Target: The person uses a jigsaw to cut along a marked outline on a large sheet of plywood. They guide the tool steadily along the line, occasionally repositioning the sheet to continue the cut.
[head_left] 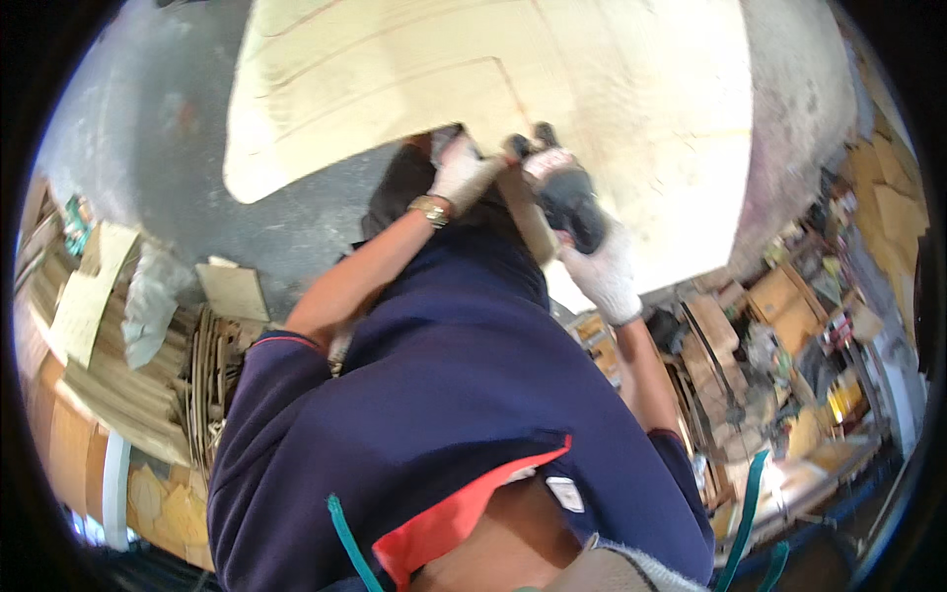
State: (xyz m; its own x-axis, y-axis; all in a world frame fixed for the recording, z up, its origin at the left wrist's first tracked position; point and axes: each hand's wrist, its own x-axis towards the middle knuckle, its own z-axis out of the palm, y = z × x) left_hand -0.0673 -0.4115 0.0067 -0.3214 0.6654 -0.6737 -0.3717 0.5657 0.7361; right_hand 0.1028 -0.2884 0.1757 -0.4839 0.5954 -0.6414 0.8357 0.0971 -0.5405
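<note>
A large pale plywood sheet (651, 109) with curved edges and drawn pencil-like lines lies in front of me, with a notch on its near side. My right hand (604, 268), in a white knit glove, is closed round the dark rear grip of a power tool, apparently a jigsaw (572, 202). The tool rests at the notch's right edge; its blade is hidden and its front is blurred. My left hand (464, 176), also gloved, with a gold watch at the wrist, is at the notch's edge, thumb toward the tool's front. Its fingertips are partly hidden and seem curled on the sheet.
Grey concrete floor (187, 118) spreads at the left. Wood boards (128, 395) and a translucent plastic bag (153, 301) are stacked at the lower left. Scrap wood (710, 340) and mixed clutter, including a yellow container (844, 397), fill the right side.
</note>
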